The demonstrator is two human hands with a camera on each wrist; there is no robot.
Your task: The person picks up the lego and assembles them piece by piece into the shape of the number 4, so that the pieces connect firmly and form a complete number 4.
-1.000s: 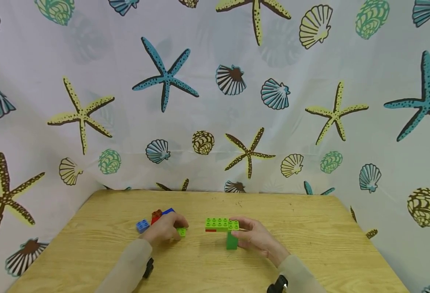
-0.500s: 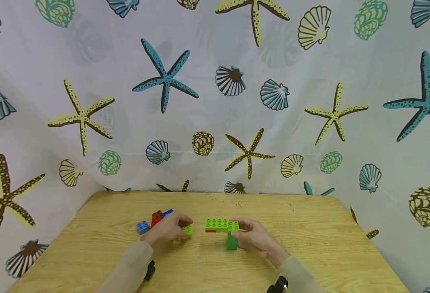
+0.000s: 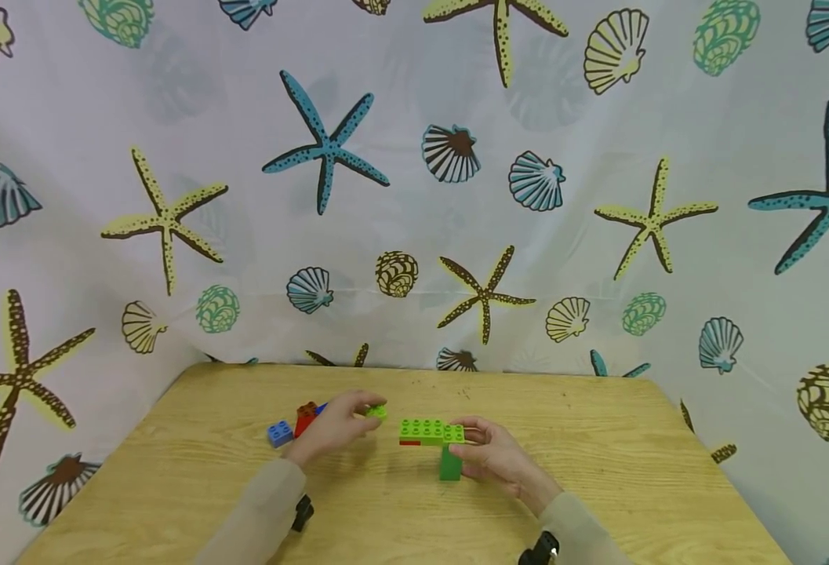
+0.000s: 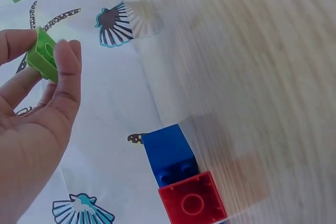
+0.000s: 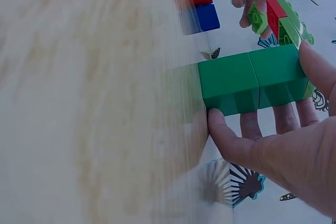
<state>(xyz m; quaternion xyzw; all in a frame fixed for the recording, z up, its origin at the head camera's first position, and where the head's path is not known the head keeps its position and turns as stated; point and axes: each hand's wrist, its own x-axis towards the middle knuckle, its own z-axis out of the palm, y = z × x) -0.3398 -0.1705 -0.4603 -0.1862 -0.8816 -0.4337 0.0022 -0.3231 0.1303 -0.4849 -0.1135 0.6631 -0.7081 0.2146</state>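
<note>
My left hand [image 3: 336,428] pinches a small lime green toy brick [image 4: 42,59] between thumb and fingers, raised over the table. Just right of it stands a structure of toy bricks: two dark green bricks [image 5: 228,85] stacked as a column, with lime green bricks [image 3: 421,430] across the top that jut out to the left. Under the jutting end sits a red brick [image 5: 275,17]. My right hand [image 3: 502,459] grips the column from the right, thumb at the top and fingers along its side.
Left of my left hand, a light blue brick [image 3: 280,433], a red brick [image 3: 304,424] with a brownish one [image 3: 307,410] at it, and a dark blue brick [image 4: 170,153] lie on the wooden table [image 3: 562,486]. A shell-patterned cloth [image 3: 400,196] hangs behind.
My left hand has lifted the lime green brick and carried it right and away from me, nearer the structure's jutting end. My right hand keeps its grip in place.
</note>
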